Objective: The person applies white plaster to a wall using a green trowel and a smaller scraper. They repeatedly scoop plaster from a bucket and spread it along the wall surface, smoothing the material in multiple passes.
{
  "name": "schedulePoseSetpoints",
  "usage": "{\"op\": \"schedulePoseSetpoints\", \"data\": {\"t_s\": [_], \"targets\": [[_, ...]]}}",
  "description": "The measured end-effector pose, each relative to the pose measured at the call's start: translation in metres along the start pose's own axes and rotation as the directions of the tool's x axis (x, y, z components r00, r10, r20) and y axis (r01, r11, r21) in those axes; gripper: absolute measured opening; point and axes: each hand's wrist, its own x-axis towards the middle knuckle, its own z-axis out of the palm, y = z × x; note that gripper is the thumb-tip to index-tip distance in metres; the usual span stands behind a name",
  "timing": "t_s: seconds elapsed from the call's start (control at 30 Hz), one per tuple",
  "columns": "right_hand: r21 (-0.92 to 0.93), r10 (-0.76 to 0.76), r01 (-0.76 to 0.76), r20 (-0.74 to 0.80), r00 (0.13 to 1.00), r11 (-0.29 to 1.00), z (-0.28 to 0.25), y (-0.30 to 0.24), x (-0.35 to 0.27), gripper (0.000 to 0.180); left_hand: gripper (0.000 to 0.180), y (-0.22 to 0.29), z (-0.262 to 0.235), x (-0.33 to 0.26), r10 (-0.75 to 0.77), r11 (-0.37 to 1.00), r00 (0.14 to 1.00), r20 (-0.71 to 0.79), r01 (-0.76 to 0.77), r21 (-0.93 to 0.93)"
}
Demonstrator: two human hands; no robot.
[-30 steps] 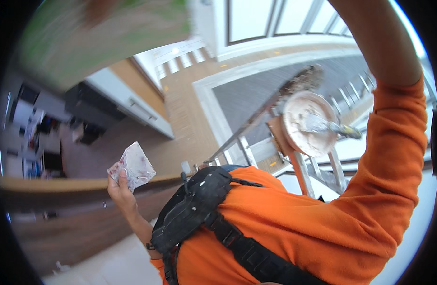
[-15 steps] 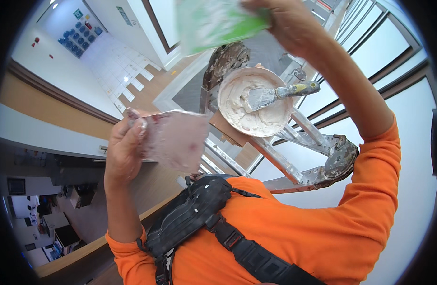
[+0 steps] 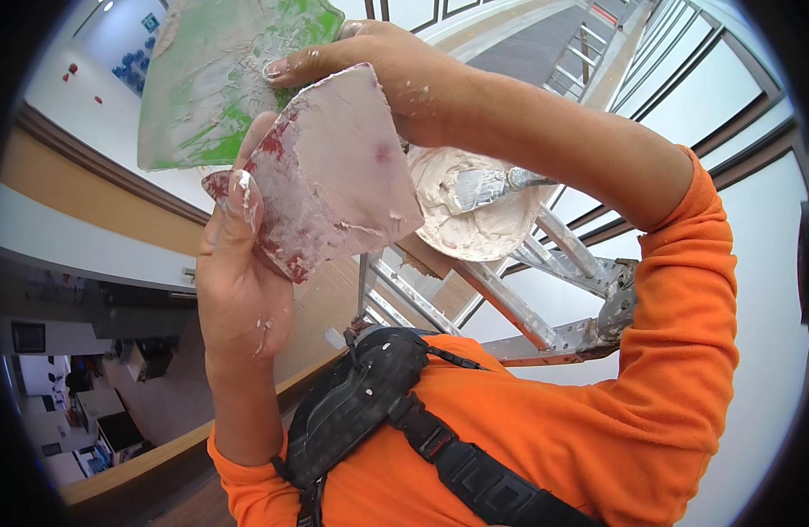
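The left hand [image 3: 242, 277] is closed on a red plate [image 3: 343, 167], its thumb pressed on the near face by the left edge and its fingers mostly hidden behind. The right hand [image 3: 396, 83] is clamped on a green plate [image 3: 220, 97], thumb over the smeared face; the grip of its other fingers cannot be told. The red plate is near, in front of the right wrist, and the green plate is farther off to the left; whether the two touch is unclear.

As for progress, pale paste [image 3: 497, 230] already coats much of both plates, in a broad layer on the red one and in streaks on the green. Cleaning or spreading that layer looks unfinished, as neither face is bare. To the right, plenty is left in the tub [image 3: 475, 258], where a putty knife [image 3: 483, 187] lies unheld, beside the metal ladder [image 3: 514, 303]
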Motion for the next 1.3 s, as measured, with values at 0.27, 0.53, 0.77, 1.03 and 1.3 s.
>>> {"op": "schedulePoseSetpoints", "data": {"t_s": [0.27,0.53,0.77,1.03,1.3], "targets": [[0.001,-0.069,0.069,0.063,0.996,0.998,-0.007,0.025,0.014,0.048,0.050,-0.004,-0.018,0.012,0.039,0.997,0.976,-0.212,-0.024,0.076],[-0.980,0.170,0.194,0.199,0.965,0.049,-0.074,-0.059,-0.053,0.060,0.041,0.010,-0.057,0.007,0.246,0.962,0.893,-0.377,-0.176,0.211],[-0.959,0.404,-0.015,-0.133,0.905,-0.284,-0.116,-0.005,-0.129,0.056,0.041,-0.019,-0.067,0.032,0.144,0.990,0.892,-0.428,-0.130,0.062],[-0.962,0.134,0.053,0.017,0.991,-0.268,-0.081,-0.065,-0.126,0.019,0.041,-0.038,-0.055,0.037,0.067,0.991,0.944,-0.323,-0.100,-0.086],[-0.941,0.311,-0.059,-0.168,0.935,-0.333,-0.067,-0.039,-0.088,0.019,0.043,-0.075,-0.060,0.011,-0.111,0.983,0.992,-0.063,0.100,-0.157]]}}
